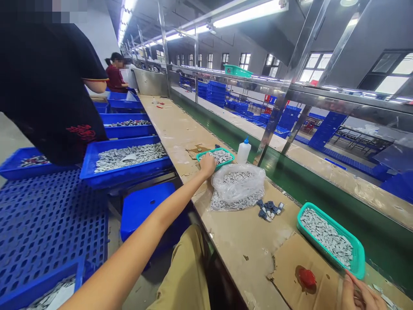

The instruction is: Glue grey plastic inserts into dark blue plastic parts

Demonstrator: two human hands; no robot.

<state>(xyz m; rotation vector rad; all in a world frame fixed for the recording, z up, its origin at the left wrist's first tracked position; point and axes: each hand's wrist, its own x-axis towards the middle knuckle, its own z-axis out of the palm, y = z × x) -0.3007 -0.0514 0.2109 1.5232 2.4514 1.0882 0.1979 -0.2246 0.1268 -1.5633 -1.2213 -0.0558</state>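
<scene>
My left hand point(208, 164) reaches out to the near edge of a small green basket point(231, 158) of grey-white pieces; its fingers are bent together over the pieces, and what they hold is hidden. At the lower right, my right hand point(361, 295) pinches a thin red stick point(349, 274) beside a larger green basket point(361, 258) full of similar pieces. Left of that hand, a red lump point(306, 279) sits in a wet brown stain on a cardboard sheet point(287, 262). An open clear plastic bag point(238, 187) of small pieces stands between the baskets.
A white bottle point(244, 152) with a blue cap stands behind the bag. Dark blue and white parts point(270, 210) lie beside it. Blue trays point(125, 172) of pieces and a blue stool point(145, 206) are left of the bench. A person in black point(48, 86) stands at the left.
</scene>
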